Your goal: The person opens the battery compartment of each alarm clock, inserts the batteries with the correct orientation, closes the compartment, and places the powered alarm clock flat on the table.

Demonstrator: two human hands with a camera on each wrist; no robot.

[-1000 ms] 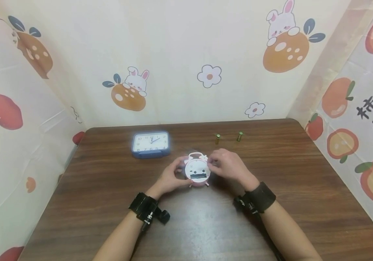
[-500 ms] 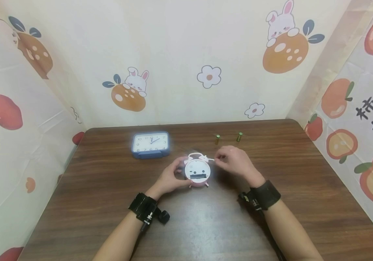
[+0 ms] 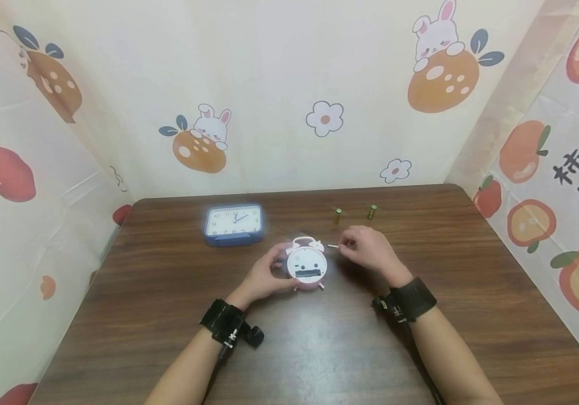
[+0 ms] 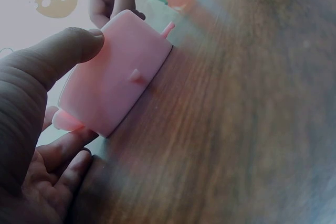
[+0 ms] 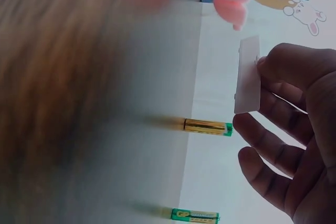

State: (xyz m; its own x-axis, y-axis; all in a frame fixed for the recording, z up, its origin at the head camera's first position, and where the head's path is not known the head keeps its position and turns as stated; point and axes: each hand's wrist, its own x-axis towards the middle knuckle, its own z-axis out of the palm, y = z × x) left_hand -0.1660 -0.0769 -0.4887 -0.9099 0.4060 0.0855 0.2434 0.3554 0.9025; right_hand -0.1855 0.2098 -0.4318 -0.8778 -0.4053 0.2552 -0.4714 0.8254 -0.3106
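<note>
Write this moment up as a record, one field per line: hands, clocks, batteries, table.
Left hand: grips the pink twin-bell alarm clock
Right hand: pinches a thin white battery cover, apart from the clock
Pink clock: back facing the head camera, battery slot uncovered
Blue rectangular clock: beyond the left hand, dial showing
Batteries: two, upright, standing apart
Table: brown wood grain

Blue rectangular clock (image 3: 234,225) placed toward far edge of table (image 3: 117,337), left of centre; white dial (image 3: 225,222) marked with dark numerals. Tabletop finished in dark brown wood grain. Far side closed off by cream backdrop (image 3: 269,67), printed with rabbits (image 3: 210,129), orange-brown fruit (image 3: 199,151), blue leaves (image 3: 182,121), outlined flowers (image 3: 325,118). Right side covered by white sheet (image 3: 568,214), patterned with fruit, black characters (image 3: 565,173). Red fruit (image 3: 3,173) printed on left side.
</note>
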